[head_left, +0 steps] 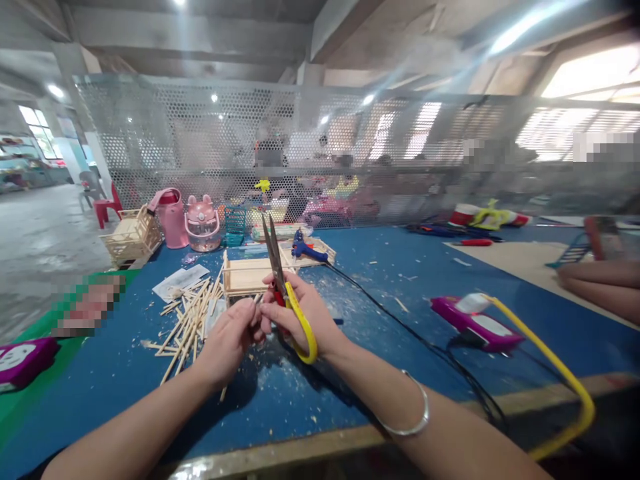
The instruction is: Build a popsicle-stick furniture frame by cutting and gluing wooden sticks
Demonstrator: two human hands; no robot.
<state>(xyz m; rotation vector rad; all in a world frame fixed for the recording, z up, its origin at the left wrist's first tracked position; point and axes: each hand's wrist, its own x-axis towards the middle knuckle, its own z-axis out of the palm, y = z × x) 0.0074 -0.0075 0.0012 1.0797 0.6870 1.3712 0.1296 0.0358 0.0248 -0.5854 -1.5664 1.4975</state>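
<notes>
My right hand (305,313) is wrapped around a pair of scissors (275,257) with yellow and red handles. The blades point up and stand slightly apart. Close against it, my left hand (233,337) pinches what looks like a thin wooden stick (223,393), mostly hidden by the fingers. A pile of loose wooden sticks (187,330) lies to the left of my left hand. Just behind both hands sits a small wooden frame (245,277) with a flat base. A blue hot glue gun (310,251) rests behind my right hand, its black cord trailing right.
A purple power strip (477,325) with a yellow cable (550,370) is on the right of the blue table (370,373). A pink bottle (173,220), a pink jug (203,227) and a wooden crate (133,237) stand back left. Another person's arm (600,287) reaches in at right.
</notes>
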